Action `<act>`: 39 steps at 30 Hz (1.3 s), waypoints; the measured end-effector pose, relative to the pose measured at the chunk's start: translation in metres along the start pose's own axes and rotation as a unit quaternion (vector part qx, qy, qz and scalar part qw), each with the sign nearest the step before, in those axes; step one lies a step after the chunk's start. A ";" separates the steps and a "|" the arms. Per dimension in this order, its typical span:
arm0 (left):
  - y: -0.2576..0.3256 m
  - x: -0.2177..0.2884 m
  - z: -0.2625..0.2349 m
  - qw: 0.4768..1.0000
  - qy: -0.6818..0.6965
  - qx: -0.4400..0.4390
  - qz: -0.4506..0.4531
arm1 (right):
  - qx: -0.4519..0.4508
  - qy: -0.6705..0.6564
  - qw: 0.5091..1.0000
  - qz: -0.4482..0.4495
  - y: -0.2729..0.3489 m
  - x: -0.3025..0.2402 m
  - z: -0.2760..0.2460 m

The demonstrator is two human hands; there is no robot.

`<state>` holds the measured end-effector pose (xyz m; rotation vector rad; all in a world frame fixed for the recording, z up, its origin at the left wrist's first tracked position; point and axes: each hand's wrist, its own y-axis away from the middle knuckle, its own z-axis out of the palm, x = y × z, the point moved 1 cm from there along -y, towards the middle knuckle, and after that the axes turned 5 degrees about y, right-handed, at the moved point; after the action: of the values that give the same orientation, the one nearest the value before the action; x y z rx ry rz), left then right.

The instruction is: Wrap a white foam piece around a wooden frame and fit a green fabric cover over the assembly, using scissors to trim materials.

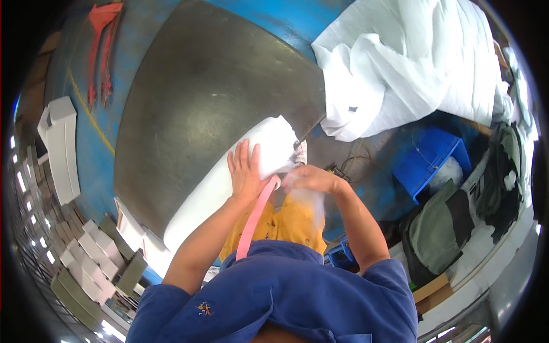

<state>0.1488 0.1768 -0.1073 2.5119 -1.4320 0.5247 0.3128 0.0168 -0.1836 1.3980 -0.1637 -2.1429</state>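
Observation:
A long white roll of soft, padded-looking material point(214, 177) lies slantwise along the near edge of a dark table point(223, 74). My left hand point(246, 174) rests on the roll near its right end, fingers spread. Just right of that end is my right hand point(311, 178), its fingers bent inward and somewhat blurred. A whitish, see-through smear shows below it; what the fingers hold is unclear. Between my hands, a pink strip point(255, 220) runs from beside the roll's end down to the front of my blue shirt.
Beyond the table's right corner spreads a large heap of white sheet material point(400, 68). A blue bin point(429, 160) sits on the floor at right, near dark green fabric pieces point(437, 234). Grey-white padded parts point(60, 148) and a red frame point(102, 51) are at left.

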 end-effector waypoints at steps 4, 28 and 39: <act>0.005 -0.009 0.009 0.994 -0.043 -0.074 -0.072 | 0.221 0.256 0.940 0.044 -0.074 0.046 -0.010; 0.425 -0.199 -0.072 0.811 -0.060 0.194 -0.549 | -0.099 0.431 0.885 0.143 -0.125 -0.086 0.219; 0.566 -0.286 -0.102 0.734 0.055 0.371 -0.566 | -0.038 0.772 0.629 0.082 -0.304 -0.061 0.414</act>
<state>-0.4930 0.1492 -0.1288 3.1439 0.6666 1.0169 -0.1498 0.2185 -0.0702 2.4588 0.4464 -0.2082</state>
